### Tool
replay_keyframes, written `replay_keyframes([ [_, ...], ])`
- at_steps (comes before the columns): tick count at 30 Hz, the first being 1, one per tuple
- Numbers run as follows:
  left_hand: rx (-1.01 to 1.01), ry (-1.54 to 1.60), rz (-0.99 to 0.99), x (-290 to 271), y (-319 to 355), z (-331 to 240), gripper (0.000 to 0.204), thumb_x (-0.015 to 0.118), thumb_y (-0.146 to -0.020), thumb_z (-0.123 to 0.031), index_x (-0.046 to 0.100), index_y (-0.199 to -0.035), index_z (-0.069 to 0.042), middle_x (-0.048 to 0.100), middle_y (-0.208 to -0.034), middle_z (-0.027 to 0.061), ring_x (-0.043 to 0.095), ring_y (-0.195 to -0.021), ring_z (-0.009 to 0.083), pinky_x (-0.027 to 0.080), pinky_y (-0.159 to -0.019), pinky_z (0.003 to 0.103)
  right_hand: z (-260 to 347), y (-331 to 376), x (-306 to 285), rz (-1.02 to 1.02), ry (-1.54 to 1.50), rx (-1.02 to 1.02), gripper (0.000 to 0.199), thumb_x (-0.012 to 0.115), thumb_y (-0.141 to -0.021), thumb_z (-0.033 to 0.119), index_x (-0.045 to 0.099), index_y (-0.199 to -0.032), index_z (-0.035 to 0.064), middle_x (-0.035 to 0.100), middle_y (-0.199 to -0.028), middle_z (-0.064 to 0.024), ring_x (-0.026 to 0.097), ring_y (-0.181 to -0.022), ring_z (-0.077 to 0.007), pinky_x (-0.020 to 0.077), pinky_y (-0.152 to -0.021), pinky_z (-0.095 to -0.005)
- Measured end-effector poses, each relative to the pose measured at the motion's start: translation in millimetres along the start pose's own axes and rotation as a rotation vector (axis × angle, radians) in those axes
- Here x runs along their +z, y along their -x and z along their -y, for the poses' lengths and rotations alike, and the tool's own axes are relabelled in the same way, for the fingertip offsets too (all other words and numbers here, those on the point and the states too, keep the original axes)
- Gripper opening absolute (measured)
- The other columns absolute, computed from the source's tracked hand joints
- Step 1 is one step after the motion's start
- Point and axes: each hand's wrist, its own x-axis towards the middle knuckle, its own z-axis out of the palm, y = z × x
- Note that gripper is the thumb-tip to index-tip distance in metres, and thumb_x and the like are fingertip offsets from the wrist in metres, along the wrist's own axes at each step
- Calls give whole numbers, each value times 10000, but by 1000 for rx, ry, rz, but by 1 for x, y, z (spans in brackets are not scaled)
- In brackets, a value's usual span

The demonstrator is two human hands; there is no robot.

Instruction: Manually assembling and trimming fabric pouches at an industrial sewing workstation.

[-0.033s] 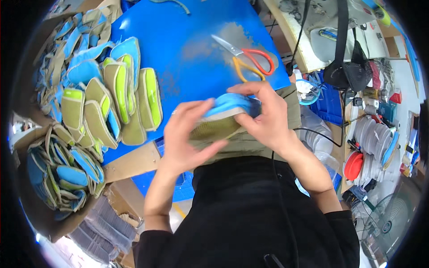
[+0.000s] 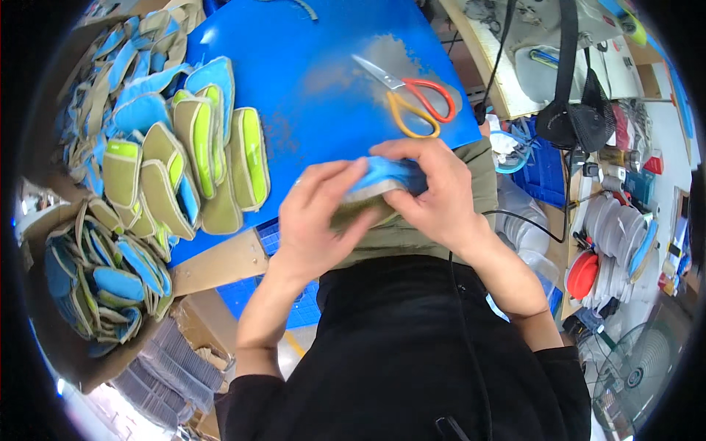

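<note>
Close to my body I hold a padded blue-and-khaki fabric piece (image 2: 384, 173) with a pale bound edge. Its right end is pinched by my right hand (image 2: 445, 192), thumb below and fingers over the top. My left hand (image 2: 315, 214), smeared by motion, curls round the left end and hides part of it. Orange-and-red-handled scissors (image 2: 408, 97) lie partly spread on the blue tabletop (image 2: 294, 81), beyond my hands. Left of them, several khaki, lime and blue padded pieces (image 2: 193, 143) are piled at the table's edge.
A cardboard box (image 2: 95, 371) at the left holds more fabric pieces. Wrapped grey stacks (image 2: 173, 367) lie below it. To the right are a sewing table (image 2: 507, 81), a blue crate (image 2: 540, 173), a hanging black cable and a fan (image 2: 636, 375).
My left hand has moved right and closed in on the fabric piece, covering more of it. My right hand keeps its grip. The view has shifted slightly.
</note>
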Motion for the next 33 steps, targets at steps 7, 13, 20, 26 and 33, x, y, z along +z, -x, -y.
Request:
replay_keyframes([
  [7, -71, -56, -224, 19, -3, 1, 635, 642, -709, 154, 745, -1293, -74, 683, -1024, 141, 683, -843, 285, 560, -700, 345, -12, 9, -5, -124, -10, -28, 510, 709, -733, -106, 685, -1219, 48, 695, -1269, -158, 673, -1148, -347, 535, -957, -408],
  [13, -75, -45, -215, 31, 7, -5, 629, 665, -694, 125, 746, -1287, -71, 670, -985, 141, 671, -857, 309, 551, -730, 369, -14, 32, -2, -156, -112, -144, 252, 807, -738, -40, 744, -970, 35, 719, -881, -106, 709, -792, -261, 547, -697, -341],
  [20, -523, 888, 307, 12, 73, -39, 273, 653, -929, 47, 770, -1169, -10, 651, -969, 70, 617, -915, 191, 470, -804, 314, -18, 35, -38, 494, -495, 123, 238, 907, -755, 121, 691, -751, 22, 666, -707, -60, 653, -648, -194, 449, -573, -325],
  [26, -1050, 1671, 331, 3, 99, -21, 384, 773, -983, -223, 713, -1291, -1, 712, -1299, 74, 660, -1187, 143, 512, -1038, 334, -35, 40, -13, 510, -827, 474, 221, 850, -910, 178, 699, -818, 45, 638, -745, 71, 506, -695, -20, 403, -588, -246],
  [33, -1060, 1633, 40, 7, 51, -10, 466, 577, -1101, -365, 625, -1370, 13, 720, -1296, 128, 707, -1186, 211, 559, -1037, 384, -32, 23, -4, 323, -633, 449, 247, 684, -1060, 263, 676, -974, 31, 580, -847, 73, 480, -796, -20, 412, -692, -220],
])
